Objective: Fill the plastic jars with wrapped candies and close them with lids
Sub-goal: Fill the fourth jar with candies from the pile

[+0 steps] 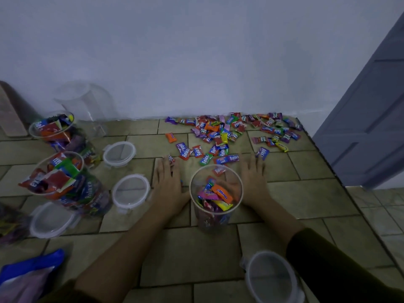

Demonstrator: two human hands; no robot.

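Observation:
A clear plastic jar (215,200), partly filled with wrapped candies, stands open on the tiled floor between my hands. My left hand (167,182) lies flat on the floor left of it, fingers straight, with a small candy (171,159) at its fingertips. My right hand (253,180) lies flat to the jar's right, fingers straight, holding nothing. A pile of loose wrapped candies (231,132) is spread along the wall beyond. Two full jars (65,182) (54,130) stand at the left without lids. Clear lids (131,192) (119,153) (52,219) lie beside them, another lid (272,278) near my right forearm.
An empty clear jar (87,101) stands against the white wall at the back left. A blue bag (28,274) lies at the lower left. The tiled platform's edge (328,158) runs along the right, with a grey door (367,117) beyond.

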